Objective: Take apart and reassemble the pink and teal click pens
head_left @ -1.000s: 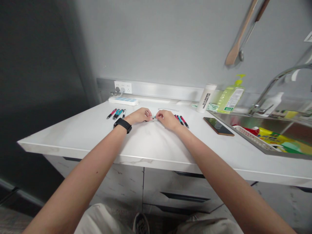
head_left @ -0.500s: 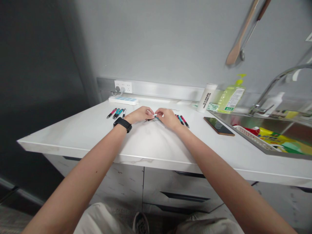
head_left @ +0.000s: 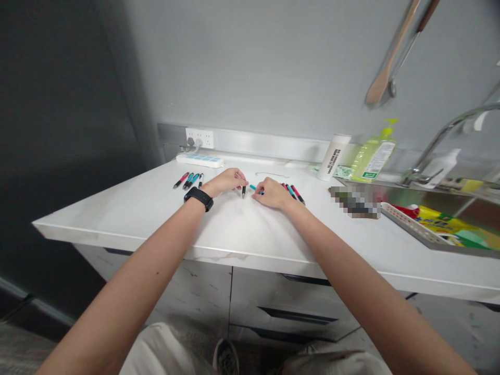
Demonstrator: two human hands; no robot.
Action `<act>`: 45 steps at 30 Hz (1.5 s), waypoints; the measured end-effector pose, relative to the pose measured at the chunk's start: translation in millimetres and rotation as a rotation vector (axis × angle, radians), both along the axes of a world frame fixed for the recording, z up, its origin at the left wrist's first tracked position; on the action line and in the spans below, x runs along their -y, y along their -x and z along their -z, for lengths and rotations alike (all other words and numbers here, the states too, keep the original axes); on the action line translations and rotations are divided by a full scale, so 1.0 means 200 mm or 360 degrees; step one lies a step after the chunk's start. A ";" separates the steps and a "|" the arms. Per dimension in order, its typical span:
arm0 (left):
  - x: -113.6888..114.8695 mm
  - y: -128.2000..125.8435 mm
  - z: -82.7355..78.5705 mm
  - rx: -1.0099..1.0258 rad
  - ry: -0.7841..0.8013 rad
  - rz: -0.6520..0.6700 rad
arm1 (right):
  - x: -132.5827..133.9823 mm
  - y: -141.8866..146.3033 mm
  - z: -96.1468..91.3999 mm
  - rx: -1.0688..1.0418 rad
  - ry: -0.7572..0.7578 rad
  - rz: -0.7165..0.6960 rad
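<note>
My left hand [head_left: 225,182], with a black watch [head_left: 199,198] on its wrist, pinches a short black pen piece [head_left: 244,191] that points down at the white counter [head_left: 242,229]. My right hand [head_left: 273,193] is closed on a teal pen piece [head_left: 254,188] just right of it. The two hands are slightly apart. Several assembled pens [head_left: 189,180] lie to the left of my left hand. Three more pens [head_left: 292,191] lie just behind my right hand.
A white power strip [head_left: 199,160] and a wall socket [head_left: 199,138] sit at the back left. A white cylinder bottle [head_left: 331,157] and a green soap bottle [head_left: 370,155] stand near the sink [head_left: 437,221], with a tap [head_left: 441,140] behind it. A blurred-out flat object [head_left: 355,201] lies by the sink.
The hands have drawn apart: a second ago both held one pen together, now the left has the black piece and the right the teal piece.
</note>
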State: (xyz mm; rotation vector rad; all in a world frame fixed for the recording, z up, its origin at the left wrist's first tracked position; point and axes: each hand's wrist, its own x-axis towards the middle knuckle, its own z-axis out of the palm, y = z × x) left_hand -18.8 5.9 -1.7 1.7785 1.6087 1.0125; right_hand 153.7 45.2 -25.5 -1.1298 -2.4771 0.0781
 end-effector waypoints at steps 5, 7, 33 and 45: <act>-0.03 0.02 0.02 -0.0467 0.0129 -0.0136 | -0.01 0.00 0.00 0.0031 -0.0022 0.0050; -0.04 0.03 0.04 -0.0749 0.0168 -0.0165 | -0.02 0.00 0.01 0.0030 -0.0040 0.0122; -0.04 0.03 0.04 -0.0919 0.0163 -0.0122 | -0.05 0.00 0.03 0.0018 -0.0022 0.0016; -0.02 0.03 0.02 -0.0259 0.0072 0.0136 | -0.05 -0.02 -0.02 -0.0154 -0.0058 0.0210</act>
